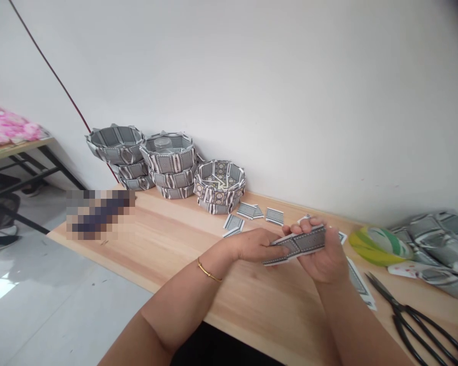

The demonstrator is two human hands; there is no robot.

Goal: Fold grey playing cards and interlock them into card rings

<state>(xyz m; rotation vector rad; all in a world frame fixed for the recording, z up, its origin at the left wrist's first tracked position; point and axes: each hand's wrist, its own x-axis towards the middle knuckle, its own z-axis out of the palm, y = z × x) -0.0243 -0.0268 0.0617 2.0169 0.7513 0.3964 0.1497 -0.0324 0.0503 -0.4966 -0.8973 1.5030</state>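
Note:
Both my hands are closed on a strip of grey patterned cards [307, 241], held tilted above the table. My left hand [255, 245], with a gold bangle at the wrist, pinches the strip's left end. My right hand [326, 262] grips the other end, thumb on the front and fingers behind. Several loose cards [248, 210] of like pattern lie behind my hands. More cards [361, 284] lie partly hidden by my right hand and forearm. At the lower right rest black-handled scissors [402, 308].
Stacked round baskets of folded cards [173, 165] stand along the wall, beside a smaller basket [219, 195]. At right are a yellow-green roundish item [377, 245] and a grey card pile [438, 244]. A second table [19, 150] at far left bears pink flower-like things [9, 124].

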